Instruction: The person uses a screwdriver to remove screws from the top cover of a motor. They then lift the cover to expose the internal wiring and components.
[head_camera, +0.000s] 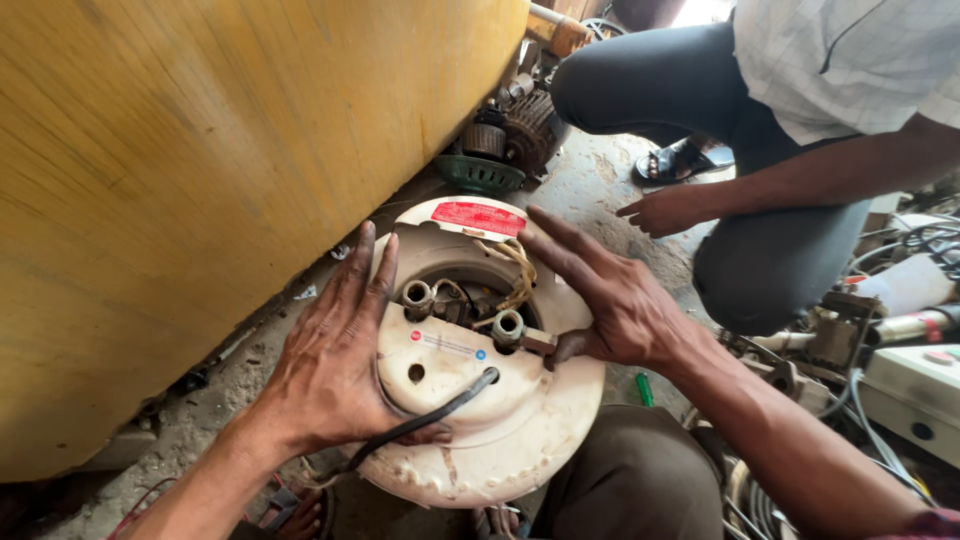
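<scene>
Geyser end cap (500, 430), round, cream, scuffed, sits under both my palms on the concrete floor (590, 180), near my knee. Left hand (335, 355): fingers spread wide and flat on the cap's left rim, gripping nothing; a black cable (440, 412) runs out from under the palm toward the cap's middle. Right hand (610, 300): fingers splayed over the right rim, thumb tucked against a brass pipe fitting (535, 342). Between my hands an open recess shows two pipe stubs (418, 295) and yellowed wires (518, 270). Red label (478, 217) on the far edge. Left: yellow curved tank wall (200, 180), close beside the cap. Far: green-based motor part (490, 160). Far right: another person crouching, their hand (665, 212) hanging well apart from the cap.
</scene>
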